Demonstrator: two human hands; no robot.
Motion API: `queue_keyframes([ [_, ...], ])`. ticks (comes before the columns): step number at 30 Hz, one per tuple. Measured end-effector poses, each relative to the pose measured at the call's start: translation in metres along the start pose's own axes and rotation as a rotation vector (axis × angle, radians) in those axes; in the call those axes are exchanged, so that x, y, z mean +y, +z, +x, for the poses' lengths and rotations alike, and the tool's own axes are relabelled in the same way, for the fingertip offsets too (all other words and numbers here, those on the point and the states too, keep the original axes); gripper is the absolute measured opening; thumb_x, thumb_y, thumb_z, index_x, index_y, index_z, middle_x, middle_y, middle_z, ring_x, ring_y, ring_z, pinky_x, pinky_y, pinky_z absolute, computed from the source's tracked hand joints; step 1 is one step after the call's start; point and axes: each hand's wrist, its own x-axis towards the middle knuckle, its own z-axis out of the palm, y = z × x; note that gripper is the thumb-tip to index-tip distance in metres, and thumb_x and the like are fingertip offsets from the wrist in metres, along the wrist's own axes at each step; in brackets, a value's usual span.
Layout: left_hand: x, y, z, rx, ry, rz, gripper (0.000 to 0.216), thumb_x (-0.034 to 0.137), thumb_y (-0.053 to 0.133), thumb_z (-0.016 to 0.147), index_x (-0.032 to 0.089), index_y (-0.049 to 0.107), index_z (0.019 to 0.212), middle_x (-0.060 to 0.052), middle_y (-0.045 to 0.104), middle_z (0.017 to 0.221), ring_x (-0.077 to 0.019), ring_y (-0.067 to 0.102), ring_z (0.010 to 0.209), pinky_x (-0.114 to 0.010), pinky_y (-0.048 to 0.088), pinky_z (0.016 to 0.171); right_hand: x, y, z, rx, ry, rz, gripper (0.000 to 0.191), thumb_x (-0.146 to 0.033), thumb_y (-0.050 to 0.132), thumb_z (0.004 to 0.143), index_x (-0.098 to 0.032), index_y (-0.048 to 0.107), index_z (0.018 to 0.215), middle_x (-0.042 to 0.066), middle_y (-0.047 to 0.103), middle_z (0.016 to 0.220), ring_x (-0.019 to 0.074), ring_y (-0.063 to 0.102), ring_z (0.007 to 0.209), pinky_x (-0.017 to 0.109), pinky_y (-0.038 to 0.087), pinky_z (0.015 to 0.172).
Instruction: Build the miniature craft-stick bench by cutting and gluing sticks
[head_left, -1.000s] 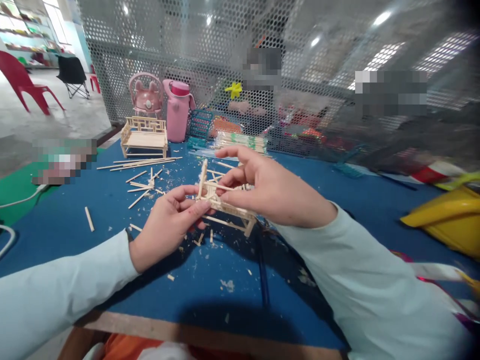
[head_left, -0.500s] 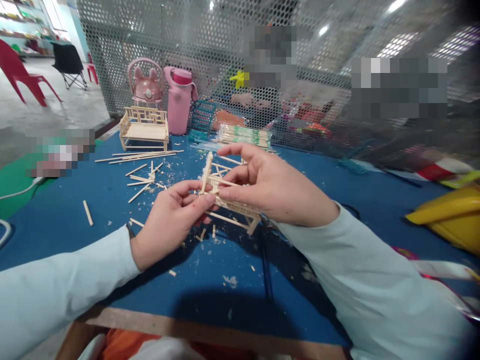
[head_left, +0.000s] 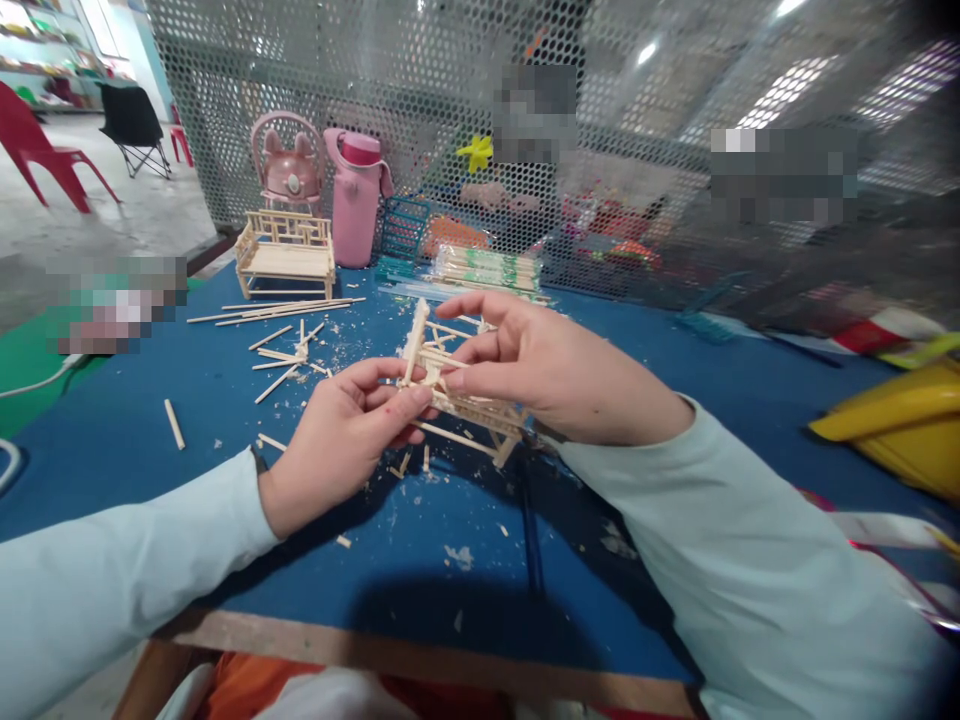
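A small unfinished wooden stick model (head_left: 465, 408), shaped like a little bench frame, is held between both hands just above the blue table (head_left: 465, 520). My left hand (head_left: 341, 440) pinches its near left corner with thumb and fingers closed. My right hand (head_left: 559, 375) grips the frame from the right, thumb and forefinger pressed on a thin stick in its upper part, the other fingers stretched out. One upright post (head_left: 414, 340) of the frame sticks up between the hands.
A finished wooden bench model (head_left: 285, 257) stands at the back left, with loose sticks (head_left: 277, 312) and chips in front. A pink bottle (head_left: 356, 210), a pink round container (head_left: 287, 170) and packed sticks (head_left: 487, 268) line the mesh wall. A yellow object (head_left: 892, 430) lies right.
Both hands stay on the stick model; the right hand's fingers have shifted slightly on the thin stick. The view has drifted a little.
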Motion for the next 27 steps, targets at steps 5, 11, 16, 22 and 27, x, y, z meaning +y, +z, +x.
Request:
queue_keyframes([
  [5, 0.001, 0.000, 0.000, -0.007, -0.012, -0.035, 0.023, 0.026, 0.072, 0.070, 0.014, 0.062, 0.087, 0.002, 0.067, 0.066, -0.0056, 0.058, 0.050, -0.016, 0.048, 0.051, 0.002, -0.001, 0.002, 0.031, -0.041, -0.025, 0.034, -0.011, 0.064, 0.064, -0.023, 0.054, 0.095, -0.004, 0.065, 0.062, 0.0153, 0.061, 0.049, 0.026, 0.046, 0.041],
  [11, -0.001, -0.001, 0.000, -0.034, 0.008, -0.022, 0.022, 0.028, 0.071, 0.073, 0.014, 0.062, 0.088, 0.000, 0.068, 0.069, -0.0072, 0.061, 0.055, -0.016, 0.048, 0.052, -0.002, 0.004, 0.001, 0.067, -0.074, -0.099, 0.036, -0.016, 0.069, 0.066, -0.021, 0.054, 0.099, -0.005, 0.064, 0.059, 0.0122, 0.059, 0.049, 0.023, 0.044, 0.044],
  [16, 0.000, 0.000, -0.001, -0.032, -0.004, -0.042, 0.025, 0.029, 0.072, 0.071, 0.013, 0.061, 0.088, 0.000, 0.068, 0.070, -0.0071, 0.061, 0.056, -0.016, 0.049, 0.052, -0.005, 0.007, 0.001, 0.058, -0.043, -0.098, 0.035, -0.008, 0.064, 0.071, -0.020, 0.052, 0.102, -0.006, 0.061, 0.058, 0.0097, 0.056, 0.050, 0.021, 0.043, 0.046],
  [22, 0.001, -0.005, 0.003, -0.025, -0.016, -0.081, 0.030, 0.030, 0.073, 0.070, 0.014, 0.061, 0.092, 0.000, 0.069, 0.068, -0.0059, 0.060, 0.051, -0.013, 0.046, 0.047, -0.011, -0.003, 0.000, 0.424, -0.333, -0.150, 0.007, -0.022, 0.057, 0.085, -0.020, 0.051, 0.088, -0.005, 0.054, 0.063, 0.0076, 0.052, 0.056, 0.021, 0.042, 0.052],
  [27, 0.004, -0.012, 0.010, -0.029, 0.026, -0.133, 0.037, 0.035, 0.076, 0.066, 0.014, 0.061, 0.093, -0.001, 0.069, 0.070, -0.0061, 0.061, 0.051, -0.013, 0.047, 0.047, -0.014, -0.023, -0.020, 0.805, -0.623, -0.361, 0.026, -0.027, 0.043, 0.093, -0.020, 0.047, 0.069, -0.005, 0.042, 0.055, 0.0051, 0.040, 0.047, 0.021, 0.031, 0.047],
])
